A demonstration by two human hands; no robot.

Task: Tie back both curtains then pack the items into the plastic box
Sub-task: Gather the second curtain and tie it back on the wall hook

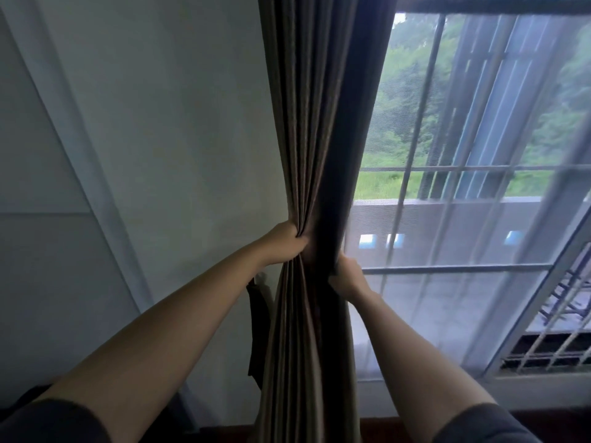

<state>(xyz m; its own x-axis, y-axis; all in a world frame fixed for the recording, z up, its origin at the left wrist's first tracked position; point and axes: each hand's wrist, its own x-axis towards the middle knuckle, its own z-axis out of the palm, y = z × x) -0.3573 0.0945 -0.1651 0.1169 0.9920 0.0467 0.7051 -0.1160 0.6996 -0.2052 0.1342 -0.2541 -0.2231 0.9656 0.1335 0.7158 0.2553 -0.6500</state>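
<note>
A dark brown pleated curtain (316, 123) hangs in the middle of the view, gathered into a narrow bundle at waist height. My left hand (284, 244) is clenched on the bundle's left side. On the right edge, a little lower, my right hand (347, 276) grips the folds. A dark tie-back strap (257, 314) dangles from the wall just left of the curtain, below my left hand. The plastic box and the other items are out of view.
A white wall (160, 139) fills the left. To the right is a window with a sheer white curtain (447, 251) and metal bars (425, 123). A dark wooden floor strip (377, 426) shows at the bottom.
</note>
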